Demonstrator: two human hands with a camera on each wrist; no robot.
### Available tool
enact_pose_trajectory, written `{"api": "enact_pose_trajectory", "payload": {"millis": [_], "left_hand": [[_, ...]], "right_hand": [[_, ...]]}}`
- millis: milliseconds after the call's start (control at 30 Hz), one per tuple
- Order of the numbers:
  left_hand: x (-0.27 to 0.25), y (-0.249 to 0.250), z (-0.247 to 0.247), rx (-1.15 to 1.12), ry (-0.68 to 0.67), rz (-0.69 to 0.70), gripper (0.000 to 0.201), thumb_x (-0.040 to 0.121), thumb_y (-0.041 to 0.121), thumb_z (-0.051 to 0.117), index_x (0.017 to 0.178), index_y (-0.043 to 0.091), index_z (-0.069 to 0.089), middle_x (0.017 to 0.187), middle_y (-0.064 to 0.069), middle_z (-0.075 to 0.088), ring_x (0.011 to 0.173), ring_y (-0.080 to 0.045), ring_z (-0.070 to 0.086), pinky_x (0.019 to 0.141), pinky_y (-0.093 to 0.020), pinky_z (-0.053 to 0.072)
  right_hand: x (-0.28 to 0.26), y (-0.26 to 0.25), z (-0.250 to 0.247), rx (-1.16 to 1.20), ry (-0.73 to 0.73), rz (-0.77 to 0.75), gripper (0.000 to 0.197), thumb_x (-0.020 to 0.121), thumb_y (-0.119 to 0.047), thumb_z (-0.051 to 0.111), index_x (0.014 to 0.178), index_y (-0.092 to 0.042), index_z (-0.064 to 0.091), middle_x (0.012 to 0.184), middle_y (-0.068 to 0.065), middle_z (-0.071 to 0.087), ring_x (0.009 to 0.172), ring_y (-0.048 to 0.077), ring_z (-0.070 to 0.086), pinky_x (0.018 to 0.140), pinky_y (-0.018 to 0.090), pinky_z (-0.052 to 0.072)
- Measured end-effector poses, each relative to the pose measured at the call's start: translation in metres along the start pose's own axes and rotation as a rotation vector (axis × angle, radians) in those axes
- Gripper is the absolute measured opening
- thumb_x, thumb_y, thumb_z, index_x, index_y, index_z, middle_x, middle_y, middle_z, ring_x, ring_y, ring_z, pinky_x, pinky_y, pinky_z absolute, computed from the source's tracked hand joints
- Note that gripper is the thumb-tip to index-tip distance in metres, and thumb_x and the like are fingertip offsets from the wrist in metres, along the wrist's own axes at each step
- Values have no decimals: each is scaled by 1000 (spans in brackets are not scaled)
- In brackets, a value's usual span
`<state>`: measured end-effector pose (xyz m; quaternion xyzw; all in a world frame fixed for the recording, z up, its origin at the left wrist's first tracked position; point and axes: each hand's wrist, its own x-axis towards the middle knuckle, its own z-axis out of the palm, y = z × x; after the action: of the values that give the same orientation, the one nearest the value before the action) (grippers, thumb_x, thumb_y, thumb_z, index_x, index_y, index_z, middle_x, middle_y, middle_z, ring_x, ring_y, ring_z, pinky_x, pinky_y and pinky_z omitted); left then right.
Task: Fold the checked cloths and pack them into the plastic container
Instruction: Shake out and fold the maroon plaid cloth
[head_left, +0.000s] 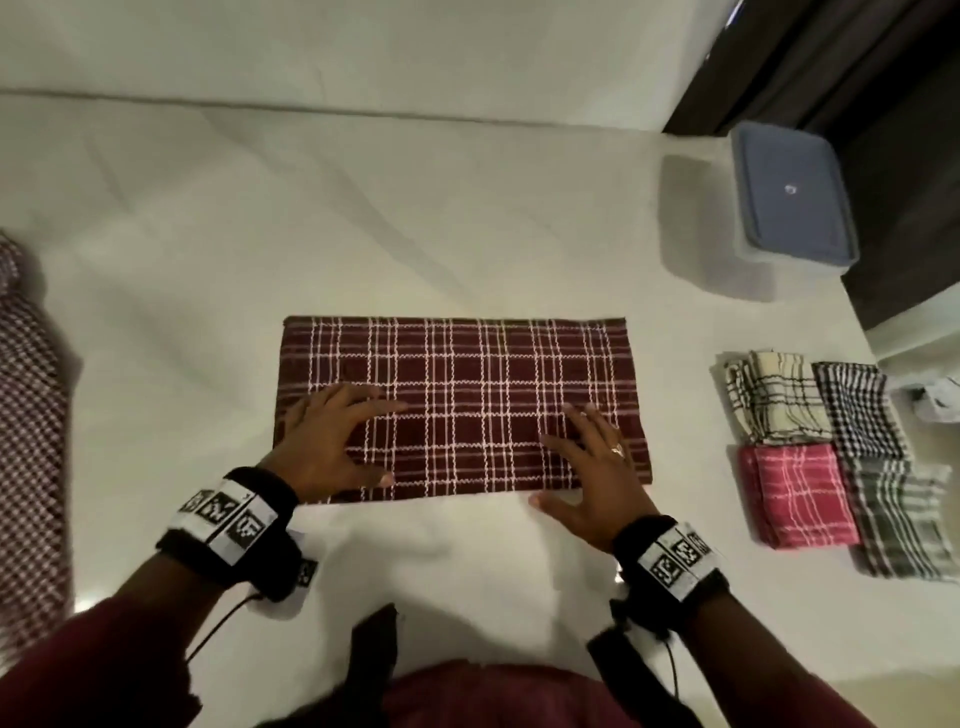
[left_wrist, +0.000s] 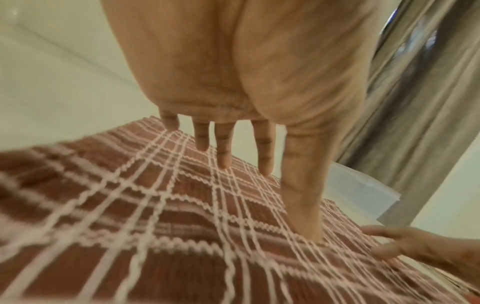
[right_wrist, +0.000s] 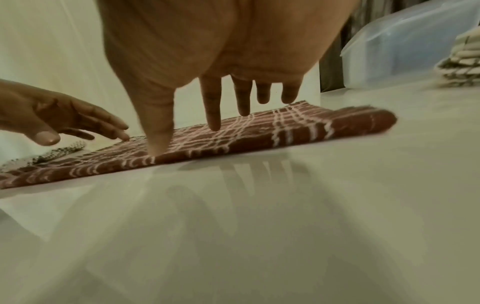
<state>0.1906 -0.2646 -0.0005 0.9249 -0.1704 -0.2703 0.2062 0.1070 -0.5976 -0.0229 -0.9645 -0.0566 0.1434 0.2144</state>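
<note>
The fingers of the left hand (head_left: 326, 446) were spread wide and straight, their tips touching or hovering just over the near left part of a maroon checked cloth (head_left: 467, 384), holding nothing. The fingers of the right hand (head_left: 592, 467) were likewise spread and relaxed over the near right part of the same cloth, the thumb reaching off its near edge above the table; the right wrist view showed the fingertips at or just above the fabric, and whether they pressed could not be told.

The maroon cloth lay flat as a long rectangle in the middle of the white table (head_left: 260, 234), seemingly folded once, with a rounded doubled edge at its right end. It looked soft, light and limp, with a woven texture that should not slip; a good hold would probably be a pinch at the two corners of one short end, carried across to the other.

To the right, well apart from it, four folded cloths sat together: a cream one (head_left: 774, 395), a black-and-white one (head_left: 857, 410), a pink one (head_left: 795, 493) and a grey one (head_left: 898, 519). Beyond them, at the far right of the table, stood the plastic container (head_left: 789, 202), its blue lid on. Another checked cloth (head_left: 31, 415) lay unfolded at the left edge.
</note>
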Motion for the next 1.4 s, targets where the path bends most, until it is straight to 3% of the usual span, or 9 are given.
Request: {"api": "enact_pose_trajectory", "payload": {"millis": [133,200,333,433,633,867,967,1133,1400], "left_hand": [[-24,13,31,-27,88,-70,45,65,48,80,105,46,61,120,15,44,120,-16,37,101,-41,22],[-32,15,42,-53,185,-98,38,66,41,81,99,39,65,111,14,47,114,-17,42,102,-41,28],[-40,14,50,-47,249,-157,33,67,36,82,97,36,68,105,15,48,109,-18,45,95,-40,37],[-45,11,53,-12,293,-191,32,67,37,82,97,34,70,109,11,54,109,-18,47,93,-40,38],[-51,12,60,56,429,-228,19,71,31,80,89,28,73,101,8,63,103,-23,53,87,-40,37],[-37,24,33,204,587,-193,12,78,16,71,82,27,67,82,7,65,84,-27,55,70,-36,35],[-16,36,-4,262,541,-176,15,83,17,61,85,30,69,81,5,69,84,-27,58,74,-36,34],[40,44,-58,316,426,-199,29,85,15,51,97,35,68,98,3,69,97,-26,57,88,-38,32],[110,21,-80,278,326,-252,25,86,12,50,92,30,65,89,2,64,92,-25,57,82,-34,30]], "right_hand": [[-1,-8,14,99,139,-2,42,73,-25,77,113,-19,66,131,4,53,123,29,46,93,52,47],[-2,-9,17,97,152,2,34,73,-20,77,107,-15,69,122,4,58,113,27,53,86,44,52],[-1,-7,17,132,140,39,32,78,-21,75,109,-14,69,125,1,58,116,20,51,92,33,46],[-3,-7,18,148,137,61,33,79,-18,74,111,-15,67,126,0,57,116,18,52,93,34,48],[-11,-4,26,45,231,0,9,84,-8,63,85,-17,68,118,-2,62,109,23,56,82,42,52],[5,-12,1,52,375,21,13,88,-6,58,91,-19,61,83,-5,63,75,20,58,70,34,46],[29,-18,-25,11,429,54,18,87,0,56,96,-14,65,85,3,67,73,26,61,72,40,51],[93,-24,-63,-126,463,185,38,76,5,51,104,-18,63,102,5,65,92,31,61,98,46,35],[173,-11,-68,-188,370,199,38,73,4,48,103,-16,62,96,6,63,99,30,56,104,37,21]]}}
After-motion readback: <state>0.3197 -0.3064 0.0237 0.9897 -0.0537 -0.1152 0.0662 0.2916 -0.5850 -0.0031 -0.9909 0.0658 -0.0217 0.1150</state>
